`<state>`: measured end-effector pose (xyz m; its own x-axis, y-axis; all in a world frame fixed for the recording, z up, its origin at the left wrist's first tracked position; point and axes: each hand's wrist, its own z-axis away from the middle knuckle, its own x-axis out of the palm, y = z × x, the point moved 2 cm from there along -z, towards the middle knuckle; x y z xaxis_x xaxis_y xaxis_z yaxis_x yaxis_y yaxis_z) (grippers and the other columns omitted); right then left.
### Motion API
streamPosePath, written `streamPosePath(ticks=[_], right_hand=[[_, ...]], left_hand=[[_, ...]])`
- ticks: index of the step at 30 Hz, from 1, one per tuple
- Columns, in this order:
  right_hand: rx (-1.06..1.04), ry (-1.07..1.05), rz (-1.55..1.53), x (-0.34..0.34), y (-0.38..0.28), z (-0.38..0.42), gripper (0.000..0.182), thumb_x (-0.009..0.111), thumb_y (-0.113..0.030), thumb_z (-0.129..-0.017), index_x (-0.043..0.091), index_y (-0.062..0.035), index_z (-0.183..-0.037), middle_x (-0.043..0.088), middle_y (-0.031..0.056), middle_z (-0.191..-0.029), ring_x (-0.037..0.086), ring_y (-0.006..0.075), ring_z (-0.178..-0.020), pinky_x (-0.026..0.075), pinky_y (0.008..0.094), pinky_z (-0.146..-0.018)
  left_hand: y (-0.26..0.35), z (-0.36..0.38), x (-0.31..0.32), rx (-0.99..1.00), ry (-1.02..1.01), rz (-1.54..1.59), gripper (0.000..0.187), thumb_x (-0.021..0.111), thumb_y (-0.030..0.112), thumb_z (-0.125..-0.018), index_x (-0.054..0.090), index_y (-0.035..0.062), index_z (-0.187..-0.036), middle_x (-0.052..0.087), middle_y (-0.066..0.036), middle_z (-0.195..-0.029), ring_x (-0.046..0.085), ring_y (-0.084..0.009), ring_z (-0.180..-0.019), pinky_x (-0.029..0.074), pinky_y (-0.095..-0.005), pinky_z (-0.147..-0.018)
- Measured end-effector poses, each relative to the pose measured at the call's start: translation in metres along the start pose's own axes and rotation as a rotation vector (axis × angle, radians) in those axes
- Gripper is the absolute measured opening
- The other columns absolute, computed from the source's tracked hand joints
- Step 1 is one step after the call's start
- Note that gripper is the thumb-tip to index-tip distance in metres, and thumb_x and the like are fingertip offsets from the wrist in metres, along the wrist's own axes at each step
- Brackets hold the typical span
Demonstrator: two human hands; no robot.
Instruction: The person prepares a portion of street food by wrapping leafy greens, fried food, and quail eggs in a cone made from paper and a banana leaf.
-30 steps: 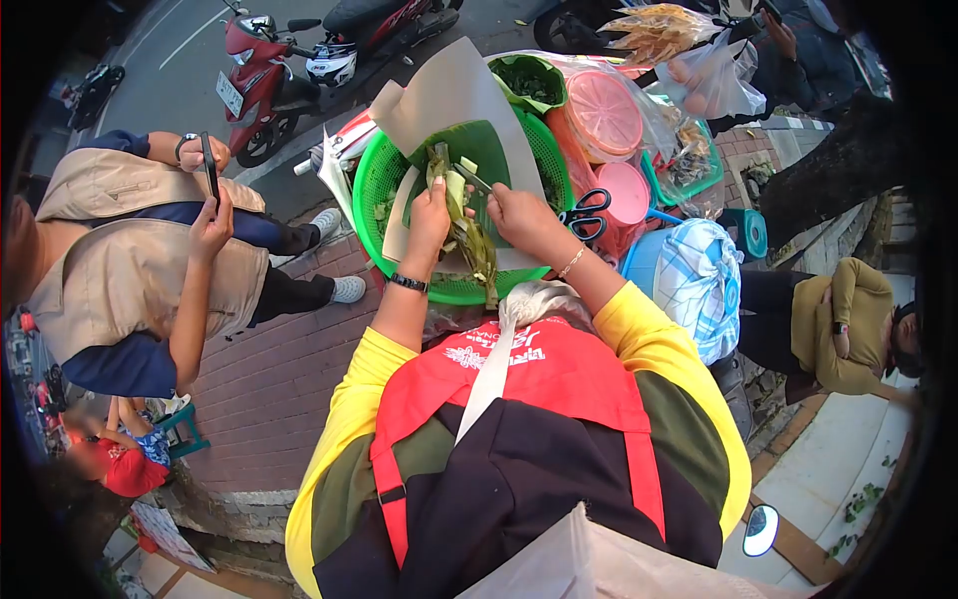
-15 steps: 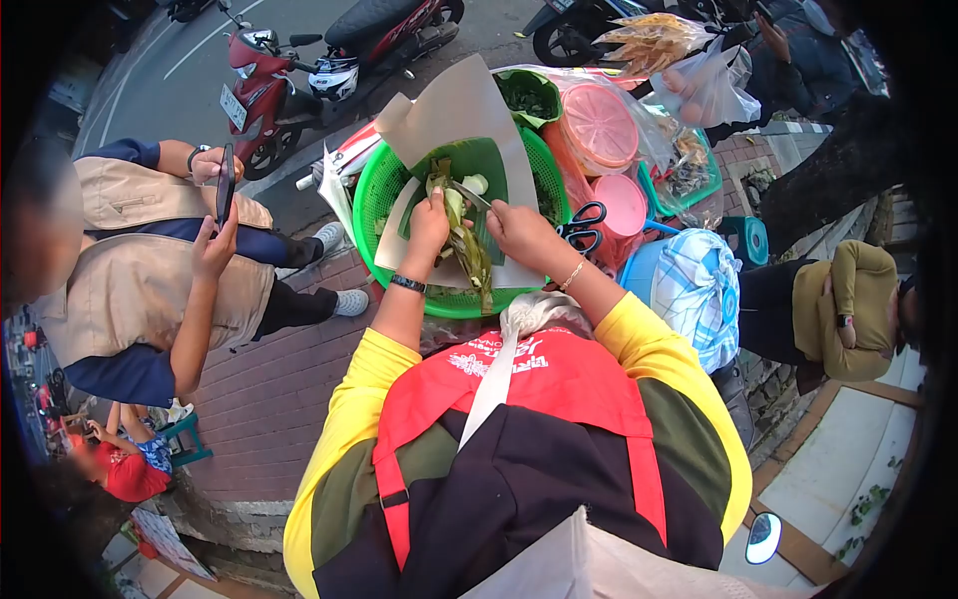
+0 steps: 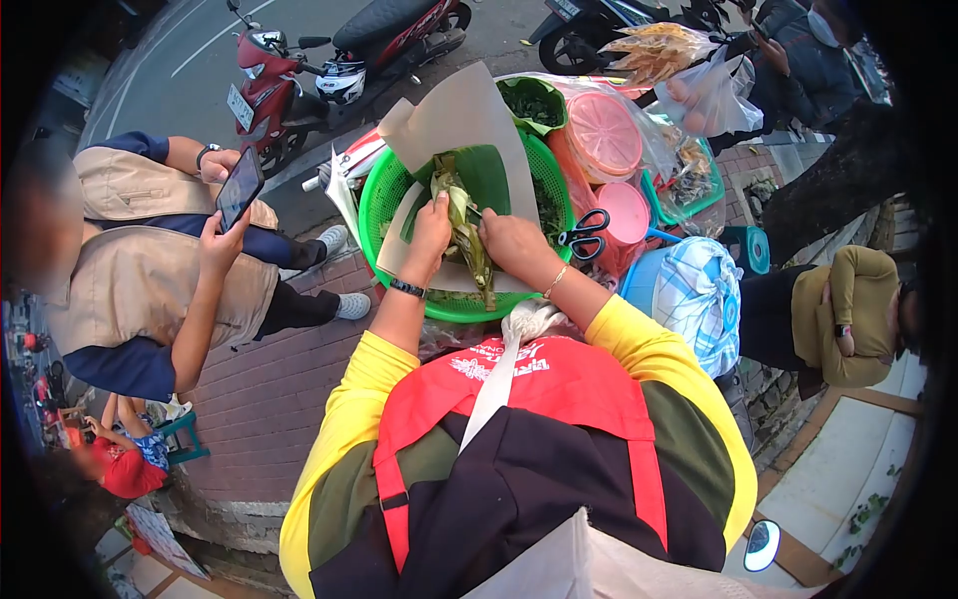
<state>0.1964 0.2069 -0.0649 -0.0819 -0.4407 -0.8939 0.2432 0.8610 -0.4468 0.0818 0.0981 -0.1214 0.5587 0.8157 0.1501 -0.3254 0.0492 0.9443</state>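
Observation:
A long food packet in a yellowed leaf wrapper hangs over a brown paper sheet and a fresh banana leaf. My left hand is closed around the packet's upper part, where pale filling shows. Close by on the right, my right hand is closed on a thin metal knife, mostly hidden by the fingers, with its tip at the packet. Under both hands is a green plastic basket, its rim around the brown paper.
Right of the basket are black-handled scissors, pink-lidded tubs, leafy greens and a blue container with checked cloth. A person with a phone stands at left. Another person stands at right. Motorbikes are parked beyond.
My right hand has moved slightly down and closer to the packet, so less of the blade shows. The white piece beside the blade is out of sight. The person at left has tilted the phone.

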Motion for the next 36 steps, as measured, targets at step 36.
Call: streamPosePath(ticks=[36], right_hand=[[-0.044,0.102,-0.049,-0.01,-0.009,0.011,0.022,0.044,-0.023,-0.093,0.047,-0.0018,-0.089,0.06,0.0212,-0.066,0.059,0.0401,-0.063,0.047,0.0506,-0.06]], left_hand=[[0.005,0.01,-0.002,-0.032,-0.028,0.255,0.034,0.046,0.03,-0.097,0.059,-0.0006,-0.107,0.067,-0.007,-0.093,0.063,-0.0145,-0.079,0.051,-0.0285,-0.069]])
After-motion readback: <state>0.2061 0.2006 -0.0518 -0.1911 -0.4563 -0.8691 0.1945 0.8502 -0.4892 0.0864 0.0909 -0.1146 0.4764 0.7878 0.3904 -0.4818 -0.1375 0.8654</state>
